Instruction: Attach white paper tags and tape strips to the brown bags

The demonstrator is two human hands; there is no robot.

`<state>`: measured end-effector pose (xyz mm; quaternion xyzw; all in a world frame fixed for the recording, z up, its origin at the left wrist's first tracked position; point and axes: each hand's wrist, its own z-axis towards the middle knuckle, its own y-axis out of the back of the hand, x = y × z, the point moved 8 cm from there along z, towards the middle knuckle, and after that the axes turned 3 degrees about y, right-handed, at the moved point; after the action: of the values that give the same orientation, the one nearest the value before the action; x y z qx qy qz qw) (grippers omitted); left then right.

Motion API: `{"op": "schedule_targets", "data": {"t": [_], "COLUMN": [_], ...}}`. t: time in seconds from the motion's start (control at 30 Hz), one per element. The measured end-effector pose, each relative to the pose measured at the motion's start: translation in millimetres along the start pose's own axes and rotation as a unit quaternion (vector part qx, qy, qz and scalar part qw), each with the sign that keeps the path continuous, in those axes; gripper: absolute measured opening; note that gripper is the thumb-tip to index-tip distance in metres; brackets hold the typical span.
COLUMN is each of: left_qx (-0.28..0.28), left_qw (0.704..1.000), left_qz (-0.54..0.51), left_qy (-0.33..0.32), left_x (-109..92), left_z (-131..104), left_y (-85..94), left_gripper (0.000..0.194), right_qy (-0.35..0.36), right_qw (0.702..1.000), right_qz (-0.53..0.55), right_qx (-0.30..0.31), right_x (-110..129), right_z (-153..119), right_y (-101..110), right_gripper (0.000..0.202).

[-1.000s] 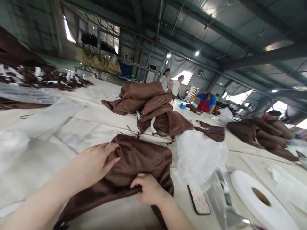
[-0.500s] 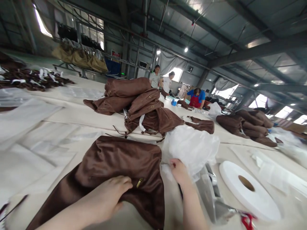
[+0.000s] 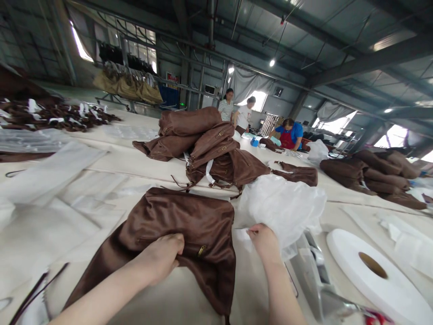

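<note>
A brown leather-look bag (image 3: 189, 212) lies in front of me, its lower part spread toward my side. My left hand (image 3: 165, 250) is closed on the bag's edge, left of a short brass zipper pull (image 3: 202, 251). To the bag's right, my right hand (image 3: 264, 239) pinches the edge of a small white slip (image 3: 242, 234) lying low over the table. Just beyond that hand is a crumpled heap of translucent white plastic (image 3: 282, 203).
Brown bags (image 3: 209, 144) are piled behind, with another pile (image 3: 372, 176) at right. A white tape roll (image 3: 358, 266), a metal tape dispenser (image 3: 314, 271) and red-handled scissors (image 3: 375, 317) lie right. Flat white sheets (image 3: 67, 180) cover the left. Several people work beyond.
The view has swung slightly left, so the surroundings appear farther right. My left hand keeps its hold on the bag. The white slip now shows more clearly at my right fingertips.
</note>
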<state>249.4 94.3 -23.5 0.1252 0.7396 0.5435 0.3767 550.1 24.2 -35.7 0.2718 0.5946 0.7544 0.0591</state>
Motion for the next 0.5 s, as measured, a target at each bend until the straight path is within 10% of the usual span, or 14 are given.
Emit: {"op": "schedule_targets", "data": {"t": [0.3,0.5], "left_qx": [0.047,-0.049], "left_qw": [0.995,0.996], "left_qz": [0.082,-0.025], "left_qy": [0.02,-0.063], "left_x": [-13,-56], "left_z": [-16,-40], "left_y": [26.7,35.4], "left_gripper": [0.025,0.028], "right_qy": [-0.042,-0.017], "right_qw": [0.99,0.983], "right_qz": [0.132,0.185], "right_qx": [0.032,0.015], "right_x": [-7,14], "right_z": [-2,-10], "right_y": [3,20], "right_gripper": [0.022,0.019]}}
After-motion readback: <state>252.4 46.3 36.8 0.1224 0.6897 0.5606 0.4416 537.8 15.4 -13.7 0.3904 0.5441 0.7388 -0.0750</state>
